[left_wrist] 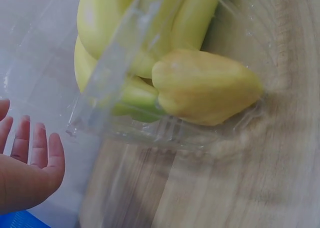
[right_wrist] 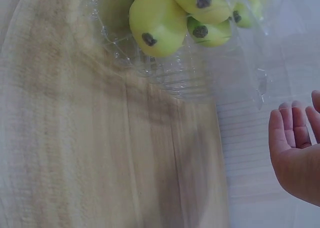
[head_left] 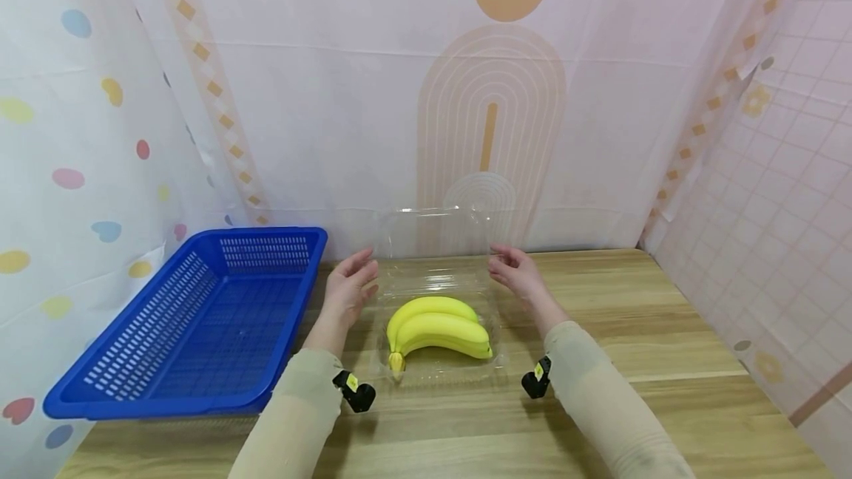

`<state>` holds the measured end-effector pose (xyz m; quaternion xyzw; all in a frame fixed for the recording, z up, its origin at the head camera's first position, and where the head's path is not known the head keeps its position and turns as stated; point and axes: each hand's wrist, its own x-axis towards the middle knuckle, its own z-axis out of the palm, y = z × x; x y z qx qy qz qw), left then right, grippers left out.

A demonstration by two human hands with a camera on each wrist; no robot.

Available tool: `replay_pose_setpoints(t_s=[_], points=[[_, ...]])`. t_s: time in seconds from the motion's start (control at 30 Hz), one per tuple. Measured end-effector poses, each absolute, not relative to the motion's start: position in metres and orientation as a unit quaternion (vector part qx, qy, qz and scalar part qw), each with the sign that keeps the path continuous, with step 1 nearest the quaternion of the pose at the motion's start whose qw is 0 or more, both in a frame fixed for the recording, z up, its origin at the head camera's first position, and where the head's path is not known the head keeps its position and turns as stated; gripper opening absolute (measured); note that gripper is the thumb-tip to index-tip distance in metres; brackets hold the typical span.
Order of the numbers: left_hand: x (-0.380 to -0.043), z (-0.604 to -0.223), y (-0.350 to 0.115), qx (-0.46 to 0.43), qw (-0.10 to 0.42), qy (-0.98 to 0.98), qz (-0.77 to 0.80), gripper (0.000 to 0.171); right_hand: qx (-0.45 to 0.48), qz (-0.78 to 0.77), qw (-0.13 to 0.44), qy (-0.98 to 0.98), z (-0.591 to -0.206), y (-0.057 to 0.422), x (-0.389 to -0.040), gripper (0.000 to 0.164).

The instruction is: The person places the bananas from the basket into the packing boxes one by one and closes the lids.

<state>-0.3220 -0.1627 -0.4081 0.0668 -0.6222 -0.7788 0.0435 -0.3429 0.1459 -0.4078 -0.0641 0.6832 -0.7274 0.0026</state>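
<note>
A bunch of yellow bananas [head_left: 439,327] lies in a clear plastic clamshell container [head_left: 459,372], its stem end toward the front left. The container's see-through lid [head_left: 433,231] stands raised at the back. My left hand [head_left: 349,288] is just left of the lid, fingers loosely bent with nothing between them. On the other side, my right hand [head_left: 519,273] has its fingertips close to the lid's right edge. In the left wrist view the thick banana stem [left_wrist: 205,88] shows; dark banana tips [right_wrist: 202,0] appear in the right wrist view.
A blue plastic basket [head_left: 293,331] with slotted walls stands on the left of the wooden table [head_left: 619,361]. A patterned curtain [head_left: 333,131] hangs right behind the table's back edge, with more cloth at both sides.
</note>
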Motion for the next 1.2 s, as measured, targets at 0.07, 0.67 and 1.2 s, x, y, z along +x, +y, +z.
replay_pose_setpoints(t_s=[0.07, 0.67, 1.2], points=[[-0.322, -0.407, -0.162, 0.067, 0.052, -0.622, -0.779, 0.046, -0.066, -0.725, -0.004, 0.685, -0.407, 0.146, -0.343, 0.043], [-0.315, -0.408, -0.160, 0.044, 0.111, -0.641, -0.758, 0.035, -0.095, -0.715, -0.021, 0.692, -0.405, 0.151, -0.336, 0.027], [-0.303, -0.417, -0.160, -0.003, 0.175, -0.657, -0.733, 0.017, -0.163, -0.685, -0.039, 0.709, -0.410, 0.159, -0.330, 0.020]])
